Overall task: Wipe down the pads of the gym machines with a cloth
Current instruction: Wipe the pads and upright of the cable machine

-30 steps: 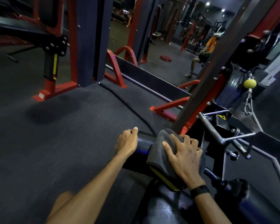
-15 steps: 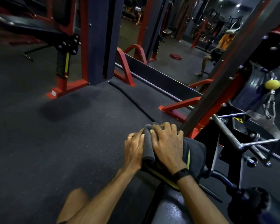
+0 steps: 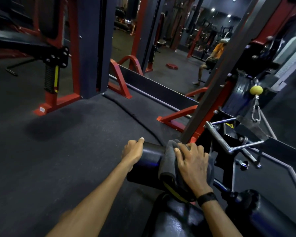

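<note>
A black roller pad [image 3: 149, 159] of a gym machine lies across the lower middle. My left hand [image 3: 133, 150] grips its left end, fingers curled over the top. A dark grey cloth [image 3: 170, 161] with a yellow edge is draped over the pad's right part. My right hand [image 3: 193, 166], with a black wristband, presses flat on the cloth with fingers spread. A black seat pad [image 3: 176, 219] shows below, and another black roller [image 3: 256, 207] sits at the lower right.
The machine's dark slanted post [image 3: 217, 79] and red frame [image 3: 174, 117] rise just beyond the pad. A chrome handle bar [image 3: 229, 144] and a yellow ball with a carabiner [image 3: 256, 90] hang at the right. Another red machine [image 3: 58, 65] stands at the left. A mirror shows a seated person [image 3: 215, 55].
My right hand has slid the cloth to the right along the roller, away from my left hand, baring the pad's middle. My left hand stays on the left end.
</note>
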